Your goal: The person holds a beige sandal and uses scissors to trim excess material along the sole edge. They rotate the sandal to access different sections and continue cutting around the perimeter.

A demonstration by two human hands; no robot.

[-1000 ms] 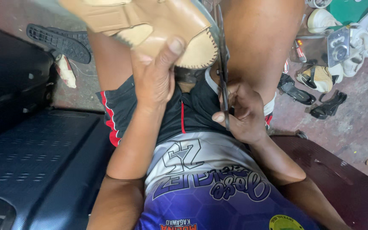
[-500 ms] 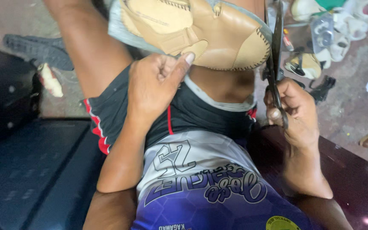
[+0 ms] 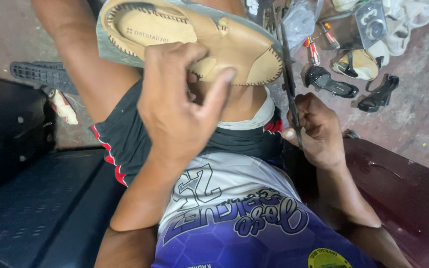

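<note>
Head view: tan shoe (image 3: 194,44) is gripped by left hand (image 3: 179,104); scissors (image 3: 288,74), clenched in right hand (image 3: 316,130), could be slipped against the thigh.

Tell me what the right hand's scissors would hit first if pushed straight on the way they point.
The right hand holds dark scissors pointing up and away, beside the toe of the tan shoe that the left hand grips. They would probably meet the clear plastic bag on the floor first; depth is unclear.

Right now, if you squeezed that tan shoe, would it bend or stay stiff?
The tan shoe would probably bend some: its stitched upper looks like soft leather. The sole seems firmer, since it keeps its shape under the left hand. It is likely light, as one hand props it.
</note>
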